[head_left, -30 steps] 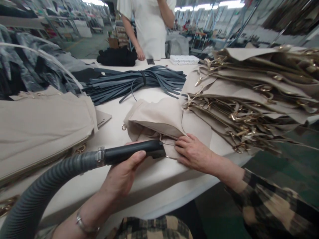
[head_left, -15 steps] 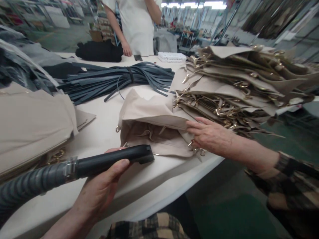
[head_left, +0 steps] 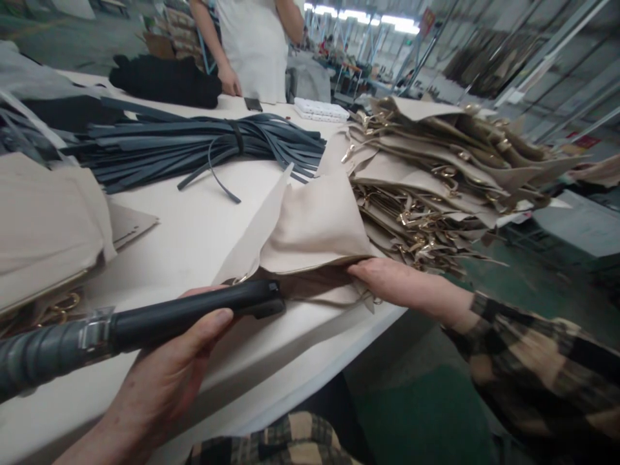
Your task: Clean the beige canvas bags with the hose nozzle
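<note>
A beige handbag (head_left: 317, 223) lies on the table in front of me, its mouth narrowed to a dark slit facing me. My left hand (head_left: 194, 342) is wrapped round a black vacuum hose nozzle (head_left: 208, 310), whose tip rests at the left part of the bag's mouth. At the right end of that mouth, my right hand (head_left: 387, 281) grips the bag's edge; its fingertips are partly hidden inside. Small metal fittings show at both ends of the opening.
A tall stack of beige bag pieces with gold hardware (head_left: 436, 168) stands right. Behind lies a tied bundle of dark blue straps (head_left: 217, 142). More beige bags (head_left: 43, 213) lie left. A person in white (head_left: 254, 51) stands across the white table (head_left: 188, 226).
My right hand has moved from outside the bag's right edge into the end of its mouth. The opening has narrowed and the bag's upper panel has come forward. The nozzle stays at the left.
</note>
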Demonstrator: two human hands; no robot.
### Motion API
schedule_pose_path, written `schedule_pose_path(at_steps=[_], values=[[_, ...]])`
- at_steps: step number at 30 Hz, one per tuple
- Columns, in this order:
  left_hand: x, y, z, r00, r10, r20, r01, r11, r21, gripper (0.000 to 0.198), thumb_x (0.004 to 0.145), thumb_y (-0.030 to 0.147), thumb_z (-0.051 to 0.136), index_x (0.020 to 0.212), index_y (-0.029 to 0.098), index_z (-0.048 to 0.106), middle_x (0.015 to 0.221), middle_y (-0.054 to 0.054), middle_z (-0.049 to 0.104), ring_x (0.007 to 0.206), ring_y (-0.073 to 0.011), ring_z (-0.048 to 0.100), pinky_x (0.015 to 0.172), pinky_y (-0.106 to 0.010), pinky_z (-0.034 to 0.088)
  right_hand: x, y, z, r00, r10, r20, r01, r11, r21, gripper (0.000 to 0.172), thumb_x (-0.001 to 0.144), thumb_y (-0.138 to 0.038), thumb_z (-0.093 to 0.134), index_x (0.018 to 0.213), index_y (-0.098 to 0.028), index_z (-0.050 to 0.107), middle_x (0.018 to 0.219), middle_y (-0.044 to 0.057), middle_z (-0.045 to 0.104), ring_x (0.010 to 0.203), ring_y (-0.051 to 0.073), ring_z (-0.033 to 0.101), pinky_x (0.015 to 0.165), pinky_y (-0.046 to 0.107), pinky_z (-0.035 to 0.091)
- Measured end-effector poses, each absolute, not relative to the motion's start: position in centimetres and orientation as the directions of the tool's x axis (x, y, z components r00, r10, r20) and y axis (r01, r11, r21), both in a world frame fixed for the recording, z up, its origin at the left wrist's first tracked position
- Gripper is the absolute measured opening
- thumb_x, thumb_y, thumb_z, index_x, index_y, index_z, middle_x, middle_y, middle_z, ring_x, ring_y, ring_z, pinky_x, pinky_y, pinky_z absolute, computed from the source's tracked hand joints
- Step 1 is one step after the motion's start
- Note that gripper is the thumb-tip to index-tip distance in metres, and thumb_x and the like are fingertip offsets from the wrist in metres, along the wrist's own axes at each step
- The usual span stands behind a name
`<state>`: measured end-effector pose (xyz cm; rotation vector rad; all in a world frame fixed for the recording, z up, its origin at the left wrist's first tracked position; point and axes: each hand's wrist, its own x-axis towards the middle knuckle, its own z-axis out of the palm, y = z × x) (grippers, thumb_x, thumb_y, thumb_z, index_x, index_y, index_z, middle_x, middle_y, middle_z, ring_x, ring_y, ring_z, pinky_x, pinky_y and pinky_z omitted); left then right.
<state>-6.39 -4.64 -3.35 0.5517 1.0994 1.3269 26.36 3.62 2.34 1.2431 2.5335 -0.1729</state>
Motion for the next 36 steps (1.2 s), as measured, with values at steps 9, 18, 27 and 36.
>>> schedule_pose_path(at_steps=[9,18,27,36], values=[[-5.7,-4.8,-3.2,-0.156,0.949,-0.273,-0.494,0.164,0.854,0.040,0.065,0.030,0.088,0.100,0.020,0.071,0.102,-0.004,0.072,0.108,-0.0262,0.061,0.112,-0.052,0.037,13.9,8.8,1.9,-0.746,0.655,-0.122,0.637,0.648,-0.417,0.038,0.096,-0.025,0.050,0.131,-0.018,0.060,0.132,0.010,0.065,0.119,0.024,0.061,0.107,0.039,0.044],[-5.5,-5.0,-3.2,-0.200,0.930,-0.310,-0.548,0.156,0.822,0.041,0.060,0.030,0.090,0.095,0.020,0.071,0.098,-0.004,0.072,0.106,-0.0273,0.063,0.109,-0.052,0.039,5.1,15.0,1.1,-0.595,0.713,-0.371,0.751,0.328,-0.573,0.023,0.097,-0.020,0.047,0.095,-0.014,0.069,0.099,0.010,0.074,0.088,0.023,0.072,0.086,0.034,0.054],[-8.2,-2.9,-0.3,-0.409,0.898,-0.161,-0.621,-0.146,0.770,0.029,0.064,0.027,0.087,0.089,0.022,0.072,0.093,-0.001,0.075,0.106,-0.0239,0.064,0.102,-0.043,0.049,5.4,15.1,-0.1,-0.554,0.662,-0.505,0.675,0.002,-0.738,0.033,0.100,-0.041,0.043,0.107,-0.015,0.061,0.104,0.010,0.071,0.073,0.015,0.067,0.064,0.027,0.057],[-7.8,0.3,-2.4,-0.463,0.848,-0.259,-0.595,-0.081,0.800,0.036,0.058,0.025,0.090,0.085,0.017,0.069,0.094,-0.002,0.073,0.102,-0.0242,0.065,0.087,-0.038,0.054,7.5,12.5,-0.5,-0.619,0.747,-0.243,0.719,0.414,-0.559,0.058,0.104,-0.050,0.021,0.114,-0.017,0.067,0.093,0.010,0.073,0.096,0.024,0.069,0.093,0.033,0.052]])
